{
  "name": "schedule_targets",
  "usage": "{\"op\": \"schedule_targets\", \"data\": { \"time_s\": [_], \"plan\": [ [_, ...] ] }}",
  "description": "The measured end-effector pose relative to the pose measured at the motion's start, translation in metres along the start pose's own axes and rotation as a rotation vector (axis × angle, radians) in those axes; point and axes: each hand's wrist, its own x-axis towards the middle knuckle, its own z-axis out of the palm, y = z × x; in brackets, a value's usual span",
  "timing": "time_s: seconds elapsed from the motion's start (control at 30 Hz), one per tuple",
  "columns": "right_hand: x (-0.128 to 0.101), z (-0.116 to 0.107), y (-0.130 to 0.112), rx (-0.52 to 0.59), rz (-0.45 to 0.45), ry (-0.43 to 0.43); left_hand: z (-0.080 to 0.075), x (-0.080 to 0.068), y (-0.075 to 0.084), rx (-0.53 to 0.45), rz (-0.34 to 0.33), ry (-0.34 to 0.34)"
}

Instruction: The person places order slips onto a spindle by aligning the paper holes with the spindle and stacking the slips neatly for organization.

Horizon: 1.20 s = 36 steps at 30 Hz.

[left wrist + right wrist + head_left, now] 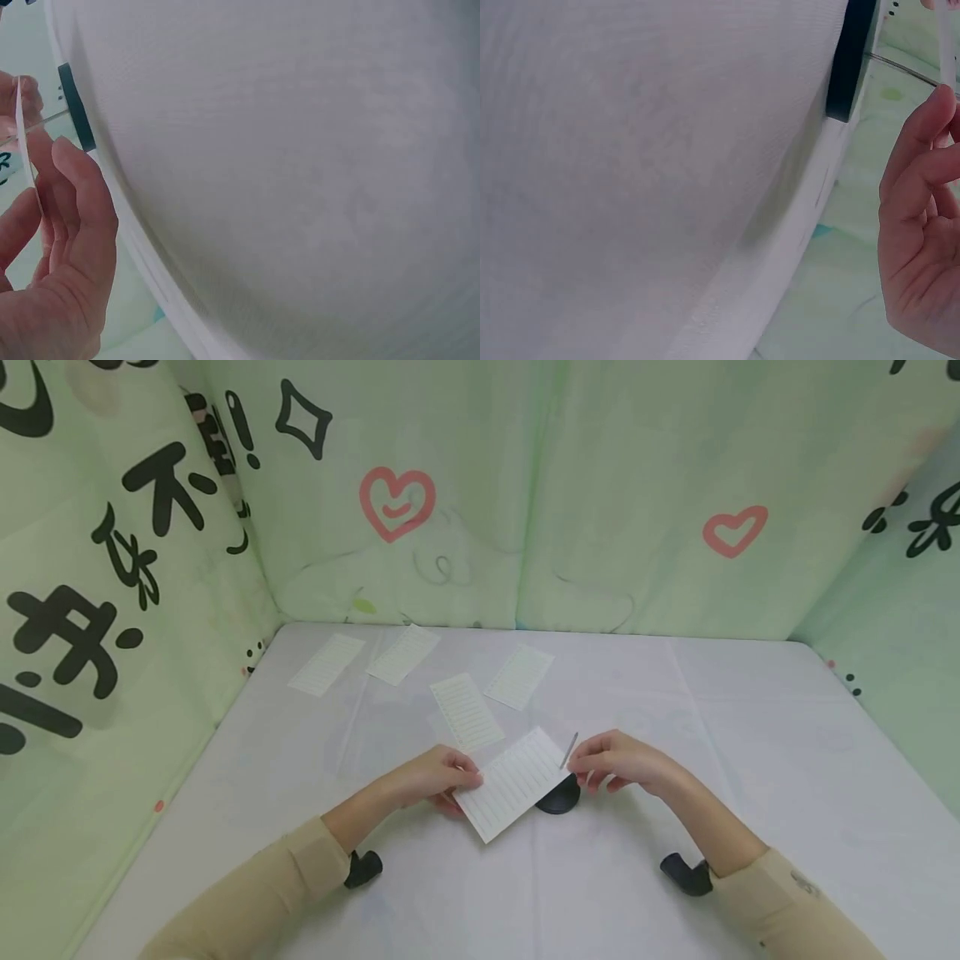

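Note:
My left hand (441, 777) pinches the left edge of a lined paper sheet (510, 785) between thumb and fingers. Slightly tilted, the sheet is held above a paper spike with a round black base (558, 799), partly hidden beneath it. The thin metal spike (571, 748) sticks up past the paper near its right corner. In the left wrist view the rod (52, 118) passes through the sheet (24, 135). My right hand (626, 762) pinches the sheet's right corner. The right wrist view shows its fingers (922, 142) at the paper's edge, beside the rod (904, 69).
Several similar lined sheets lie loose farther back on the white-covered table: one (467, 712) just behind the held sheet, another (520, 677) to its right, others (402, 654) toward the far left. Pale green curtains (600, 485) with printed drawings enclose the back and sides.

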Motion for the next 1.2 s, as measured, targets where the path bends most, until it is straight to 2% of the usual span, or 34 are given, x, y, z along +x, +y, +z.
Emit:
{"op": "schedule_targets", "data": {
  "time_s": [0.2, 0.47, 0.83, 1.2],
  "plan": [
    [0.007, 0.002, 0.005, -0.050, 0.051, -0.013, 0.001, 0.004, 0.001, 0.006, -0.137, 0.003],
    [0.014, 0.006, 0.007, -0.074, 0.086, -0.017, -0.002, 0.009, -0.001, -0.009, -0.219, -0.008],
    [0.020, 0.008, 0.011, -0.099, 0.127, -0.009, 0.000, 0.014, -0.001, 0.041, -0.285, -0.006],
    [0.020, 0.008, 0.012, -0.078, 0.120, -0.011, -0.001, 0.014, 0.000, 0.069, -0.280, 0.005]
  ]
}}
